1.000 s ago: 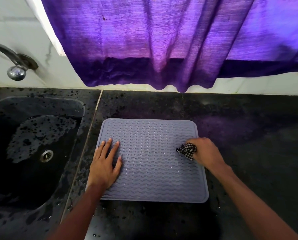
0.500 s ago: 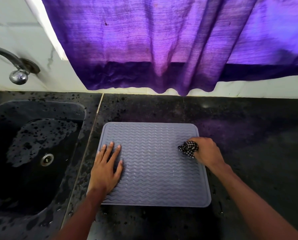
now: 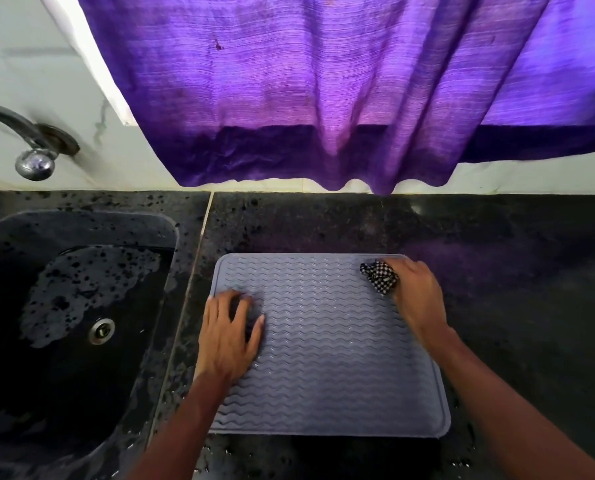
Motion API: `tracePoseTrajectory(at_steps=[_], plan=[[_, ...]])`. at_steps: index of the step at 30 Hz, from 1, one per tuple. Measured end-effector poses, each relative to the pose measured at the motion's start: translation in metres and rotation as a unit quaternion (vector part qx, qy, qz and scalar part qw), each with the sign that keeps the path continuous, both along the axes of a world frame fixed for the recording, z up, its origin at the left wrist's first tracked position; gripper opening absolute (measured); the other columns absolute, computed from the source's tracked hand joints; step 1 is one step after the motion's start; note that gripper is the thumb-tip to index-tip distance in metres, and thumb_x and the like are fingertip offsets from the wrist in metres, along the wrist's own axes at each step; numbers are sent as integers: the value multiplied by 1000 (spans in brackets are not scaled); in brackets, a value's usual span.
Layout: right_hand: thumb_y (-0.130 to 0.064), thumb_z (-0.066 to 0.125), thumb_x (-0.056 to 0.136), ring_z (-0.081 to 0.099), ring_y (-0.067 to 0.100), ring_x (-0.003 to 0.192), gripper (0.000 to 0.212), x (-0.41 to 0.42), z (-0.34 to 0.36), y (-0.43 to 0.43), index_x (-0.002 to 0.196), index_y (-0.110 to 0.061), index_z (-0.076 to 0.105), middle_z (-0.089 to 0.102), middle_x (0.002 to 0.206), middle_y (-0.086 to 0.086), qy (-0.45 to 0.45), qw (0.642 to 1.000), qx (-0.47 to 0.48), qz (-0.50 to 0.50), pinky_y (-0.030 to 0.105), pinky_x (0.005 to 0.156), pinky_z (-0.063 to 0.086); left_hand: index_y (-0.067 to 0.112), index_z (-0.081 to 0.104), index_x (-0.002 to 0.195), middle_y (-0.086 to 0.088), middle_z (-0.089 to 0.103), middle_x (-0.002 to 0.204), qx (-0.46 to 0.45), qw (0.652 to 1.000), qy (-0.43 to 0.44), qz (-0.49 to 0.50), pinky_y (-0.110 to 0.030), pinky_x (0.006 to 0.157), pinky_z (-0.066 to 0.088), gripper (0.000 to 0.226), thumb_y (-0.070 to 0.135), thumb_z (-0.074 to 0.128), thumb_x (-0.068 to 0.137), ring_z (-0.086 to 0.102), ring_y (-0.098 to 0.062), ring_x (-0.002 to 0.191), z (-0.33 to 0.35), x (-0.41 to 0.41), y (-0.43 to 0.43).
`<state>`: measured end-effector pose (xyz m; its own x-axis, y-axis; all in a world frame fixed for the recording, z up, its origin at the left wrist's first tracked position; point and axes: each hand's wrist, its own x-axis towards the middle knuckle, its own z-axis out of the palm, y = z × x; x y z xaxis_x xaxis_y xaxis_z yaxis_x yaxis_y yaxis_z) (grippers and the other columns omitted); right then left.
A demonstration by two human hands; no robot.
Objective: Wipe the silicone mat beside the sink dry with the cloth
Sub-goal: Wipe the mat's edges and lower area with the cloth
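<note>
While our left hand (image 3: 228, 336) lies palm-down at the 9 o'clock side of the grey silicone mat (image 3: 323, 368), holding nothing, we note our right hand (image 3: 419, 297) clutching the bunched checked cloth (image 3: 380, 280) at its 1 o'clock corner. Sink (image 3: 173, 237) at 9 o'clock of the mat; purple curtain (image 3: 323, 98) at 12.

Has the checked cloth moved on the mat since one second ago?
Yes. The checked cloth, gripped by the right hand, went along the silicone mat's right edge to its far right corner, toward the curtain.
</note>
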<state>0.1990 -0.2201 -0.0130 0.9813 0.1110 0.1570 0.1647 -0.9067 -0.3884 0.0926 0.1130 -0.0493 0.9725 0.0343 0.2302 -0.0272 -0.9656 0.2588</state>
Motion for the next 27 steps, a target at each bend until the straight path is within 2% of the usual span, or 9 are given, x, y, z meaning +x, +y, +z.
tracePoseTrajectory(at_steps=[3, 7, 10, 15, 20, 25, 27], plan=[[7, 69, 61, 61, 31, 92, 61, -6, -8, 0, 116, -17, 68, 71, 109, 3, -20, 1000, -12, -2, 39, 82, 52, 8, 55, 134, -14, 42, 147, -31, 999, 21, -10, -46, 115, 35, 49, 42, 50, 98, 40, -32, 138, -4, 1, 0], [2, 74, 63, 63, 31, 92, 54, -4, -4, 6, 113, -18, 70, 72, 106, 2, -1, 1000, -5, -21, 39, 83, 53, 10, 43, 150, -10, 30, 162, -28, 998, 58, -17, -46, 121, 27, 64, 50, 34, 101, 24, -25, 151, -13, 2, 3], [-9, 72, 71, 65, 27, 92, 39, 7, 13, 8, 106, -26, 73, 73, 103, -2, 27, 999, 18, -20, 38, 79, 56, 12, 40, 153, -9, 27, 164, -36, 997, 67, -18, -43, 123, 21, 66, 51, 31, 101, 19, -22, 153, -15, 2, 4], [-3, 71, 69, 63, 28, 89, 40, 26, 22, 19, 101, -26, 74, 74, 94, 0, 26, 999, 20, -14, 40, 74, 56, 13, 36, 154, -7, 25, 165, -33, 996, 76, -18, -39, 124, 15, 67, 53, 29, 101, 16, -21, 154, -14, 2, 4], [-28, 80, 72, 63, 29, 82, 25, 20, 9, 36, 96, -24, 74, 74, 90, 0, 4, 999, 29, -20, 39, 71, 54, 12, 38, 153, -9, 27, 164, -34, 997, 72, -19, -37, 124, 15, 66, 51, 32, 101, 17, -21, 154, -12, 2, 3], [-14, 76, 72, 65, 28, 86, 30, 30, 11, 38, 96, -31, 72, 74, 90, -2, 48, 998, -8, -33, 37, 73, 53, 11, 40, 153, -10, 28, 163, -35, 997, 70, -18, -40, 123, 19, 65, 50, 33, 101, 19, -23, 153, -10, 1, 2], [-9, 72, 71, 68, 26, 86, 32, 34, 18, 43, 96, -30, 74, 75, 90, -2, 55, 998, 11, -21, 36, 76, 55, 11, 40, 152, -10, 28, 163, -36, 997, 70, -19, -40, 123, 20, 65, 50, 34, 101, 20, -23, 153, -10, 1, 2]])
